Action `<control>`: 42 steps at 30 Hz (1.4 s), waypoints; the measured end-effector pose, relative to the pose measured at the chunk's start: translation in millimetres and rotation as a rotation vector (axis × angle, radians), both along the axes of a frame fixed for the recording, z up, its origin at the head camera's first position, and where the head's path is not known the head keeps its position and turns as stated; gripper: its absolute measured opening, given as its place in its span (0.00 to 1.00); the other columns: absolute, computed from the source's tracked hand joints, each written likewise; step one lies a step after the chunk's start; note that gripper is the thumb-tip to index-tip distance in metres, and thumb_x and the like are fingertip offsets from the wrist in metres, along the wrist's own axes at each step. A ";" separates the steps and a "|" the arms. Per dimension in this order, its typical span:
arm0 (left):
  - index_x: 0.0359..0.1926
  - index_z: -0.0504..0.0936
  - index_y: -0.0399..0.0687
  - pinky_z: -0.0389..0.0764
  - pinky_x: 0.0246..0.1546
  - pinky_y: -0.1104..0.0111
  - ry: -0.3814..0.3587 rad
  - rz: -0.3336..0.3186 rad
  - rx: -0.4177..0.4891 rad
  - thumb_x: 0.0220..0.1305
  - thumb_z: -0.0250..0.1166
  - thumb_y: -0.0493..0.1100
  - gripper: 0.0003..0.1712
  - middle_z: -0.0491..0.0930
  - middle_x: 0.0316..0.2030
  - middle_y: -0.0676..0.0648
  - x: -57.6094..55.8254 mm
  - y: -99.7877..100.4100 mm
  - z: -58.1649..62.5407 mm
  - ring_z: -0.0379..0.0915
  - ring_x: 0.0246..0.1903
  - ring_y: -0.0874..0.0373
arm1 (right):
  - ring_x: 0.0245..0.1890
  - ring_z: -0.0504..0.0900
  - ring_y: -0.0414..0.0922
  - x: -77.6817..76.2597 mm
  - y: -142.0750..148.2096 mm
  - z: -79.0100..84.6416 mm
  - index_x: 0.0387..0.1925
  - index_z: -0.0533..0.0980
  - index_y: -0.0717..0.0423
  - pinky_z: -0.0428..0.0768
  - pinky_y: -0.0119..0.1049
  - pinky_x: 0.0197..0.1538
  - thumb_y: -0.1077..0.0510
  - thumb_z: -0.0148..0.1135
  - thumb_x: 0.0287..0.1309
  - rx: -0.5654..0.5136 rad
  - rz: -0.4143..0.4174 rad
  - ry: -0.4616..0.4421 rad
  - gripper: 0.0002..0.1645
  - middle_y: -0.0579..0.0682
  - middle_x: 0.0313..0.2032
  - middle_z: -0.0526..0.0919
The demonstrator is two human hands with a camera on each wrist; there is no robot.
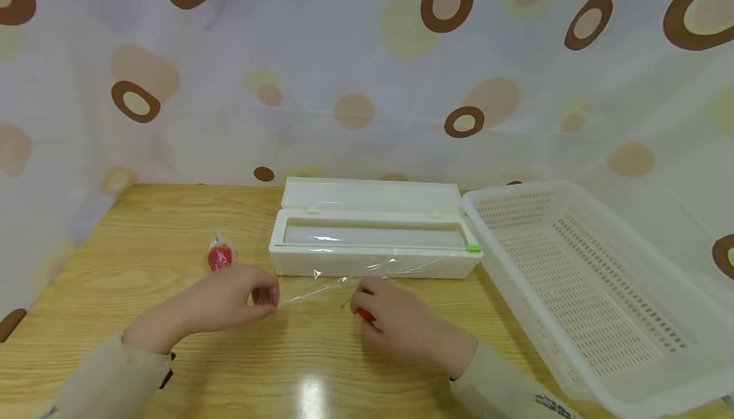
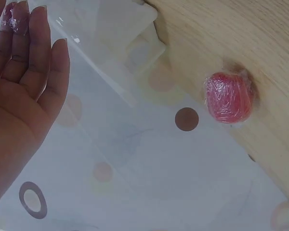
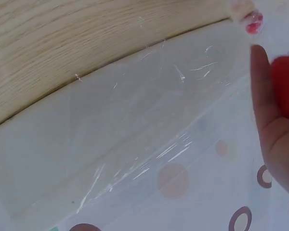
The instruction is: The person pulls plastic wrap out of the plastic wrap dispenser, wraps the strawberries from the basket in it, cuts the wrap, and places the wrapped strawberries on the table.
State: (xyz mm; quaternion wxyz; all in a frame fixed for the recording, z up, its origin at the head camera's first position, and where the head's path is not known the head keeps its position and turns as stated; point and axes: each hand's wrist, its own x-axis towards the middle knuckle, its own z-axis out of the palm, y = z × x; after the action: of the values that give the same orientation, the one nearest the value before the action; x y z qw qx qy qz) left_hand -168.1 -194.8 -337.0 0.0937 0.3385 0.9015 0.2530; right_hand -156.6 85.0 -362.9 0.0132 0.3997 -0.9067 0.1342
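Observation:
My left hand pinches the edge of a clear sheet of cling film. The sheet stretches from those fingers back to a white cling film box, whose lid stands open with the roll showing. With my right hand I hold a small red fruit; a thin green stem pokes out by the fingertips, and the fingers hide most of it. Beyond my left hand lies another red fruit wrapped in film. Creased film clings at the left fingertips in the left wrist view.
A white perforated plastic basket stands on the right, close against the box's end. A green slider sits at the box's right front corner. Patterned cloth hangs behind the wooden table.

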 end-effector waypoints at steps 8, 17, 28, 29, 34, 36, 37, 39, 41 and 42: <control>0.20 0.75 0.58 0.78 0.30 0.71 0.078 -0.031 -0.035 0.53 0.65 0.40 0.10 0.74 0.21 0.63 16.2 6.2 8.8 0.69 0.26 0.69 | 0.47 0.78 0.48 -7.9 -10.1 7.8 0.43 0.81 0.57 0.83 0.40 0.48 0.62 0.68 0.47 -0.306 0.013 0.264 0.17 0.54 0.46 0.83; 0.18 0.75 0.57 0.78 0.29 0.73 0.169 -0.111 0.002 0.52 0.67 0.40 0.12 0.76 0.20 0.63 23.7 17.5 14.9 0.69 0.25 0.72 | 0.54 0.73 0.51 -13.3 -31.5 -18.4 0.46 0.80 0.61 0.80 0.41 0.55 0.64 0.66 0.46 -0.314 0.090 0.341 0.21 0.58 0.51 0.81; 0.21 0.76 0.58 0.81 0.31 0.70 0.128 -0.059 0.036 0.53 0.67 0.42 0.09 0.77 0.22 0.62 22.1 20.3 19.7 0.71 0.27 0.72 | 0.49 0.76 0.50 -8.9 -35.2 -31.1 0.46 0.81 0.59 0.82 0.37 0.50 0.65 0.65 0.49 -0.296 0.040 0.437 0.19 0.57 0.46 0.77; 0.21 0.77 0.58 0.81 0.31 0.70 0.136 -0.040 0.031 0.53 0.67 0.42 0.09 0.78 0.22 0.62 21.2 19.8 19.0 0.71 0.26 0.72 | 0.47 0.77 0.49 -9.4 -34.7 -30.3 0.45 0.82 0.58 0.83 0.37 0.48 0.65 0.65 0.49 -0.307 0.023 0.423 0.17 0.56 0.44 0.78; 0.22 0.79 0.55 0.78 0.27 0.70 0.173 0.128 -0.009 0.56 0.65 0.44 0.07 0.79 0.21 0.60 13.1 18.3 12.5 0.70 0.24 0.70 | 0.44 0.80 0.47 -16.9 -31.6 -22.4 0.45 0.81 0.59 0.84 0.39 0.47 0.64 0.69 0.45 -0.303 -0.047 0.157 0.20 0.54 0.43 0.83; 0.23 0.80 0.53 0.76 0.25 0.70 0.163 0.211 -0.018 0.56 0.65 0.43 0.06 0.79 0.20 0.58 8.0 19.4 7.1 0.69 0.23 0.69 | 0.44 0.80 0.47 -21.4 -31.0 -18.8 0.46 0.80 0.60 0.83 0.40 0.48 0.65 0.70 0.44 -0.294 -0.054 0.058 0.22 0.54 0.43 0.84; 0.24 0.81 0.52 0.75 0.25 0.70 0.156 0.250 -0.019 0.57 0.64 0.43 0.06 0.80 0.21 0.57 5.4 20.1 3.8 0.69 0.22 0.68 | 0.44 0.80 0.48 -23.2 -30.9 -16.9 0.45 0.80 0.60 0.83 0.41 0.48 0.65 0.70 0.44 -0.292 -0.054 0.024 0.21 0.54 0.42 0.85; 0.26 0.82 0.49 0.77 0.26 0.68 0.152 0.318 -0.011 0.57 0.64 0.41 0.05 0.82 0.23 0.53 0.4 22.9 -4.2 0.71 0.23 0.64 | 0.42 0.81 0.47 -26.9 -31.0 -15.0 0.43 0.81 0.61 0.83 0.41 0.47 0.65 0.70 0.43 -0.283 -0.040 -0.012 0.19 0.54 0.40 0.86; 0.30 0.83 0.45 0.79 0.30 0.63 0.186 0.379 0.007 0.56 0.64 0.38 0.03 0.84 0.28 0.48 -1.9 27.2 -13.1 0.75 0.28 0.58 | 0.40 0.81 0.47 -29.8 -31.0 -14.0 0.40 0.82 0.62 0.83 0.41 0.45 0.65 0.70 0.43 -0.293 -0.031 -0.063 0.17 0.54 0.38 0.87; 0.32 0.82 0.43 0.80 0.34 0.59 0.225 0.406 0.023 0.55 0.64 0.36 0.03 0.84 0.31 0.46 -2.0 29.6 -17.5 0.76 0.31 0.54 | 0.38 0.80 0.46 -31.1 -31.0 -14.1 0.40 0.82 0.62 0.83 0.40 0.44 0.65 0.70 0.43 -0.306 -0.032 -0.094 0.16 0.54 0.37 0.87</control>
State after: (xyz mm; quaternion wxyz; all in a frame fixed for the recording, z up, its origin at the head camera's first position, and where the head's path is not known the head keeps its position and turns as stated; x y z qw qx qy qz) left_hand -170.1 -165.2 -354.5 -0.0643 0.1773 0.9529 0.2374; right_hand -187.7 54.0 -377.1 0.0336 0.3719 -0.8815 0.2889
